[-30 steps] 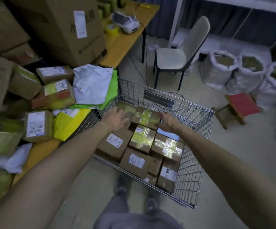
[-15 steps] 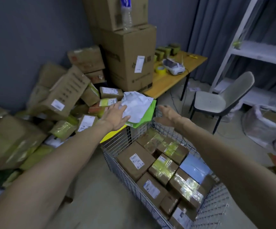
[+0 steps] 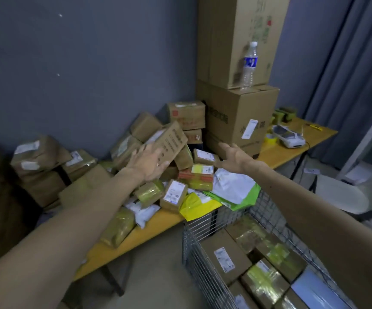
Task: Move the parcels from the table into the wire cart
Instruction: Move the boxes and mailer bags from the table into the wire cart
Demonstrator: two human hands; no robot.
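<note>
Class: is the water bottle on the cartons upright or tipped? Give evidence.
Upright: the water bottle stands on its base, cap uppermost, atop the lower carton.

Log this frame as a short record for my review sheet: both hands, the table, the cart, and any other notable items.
left grip: open, fingers spread at the tilted printed carton; contact unclear
right grip: open, holding nothing, raised in front of the large box
table: piled with cardboard parcels and mailer bags
wire cart: beside the table, taped boxes inside
other: water bottle upright on the large box; label printer on the table's far end
</note>
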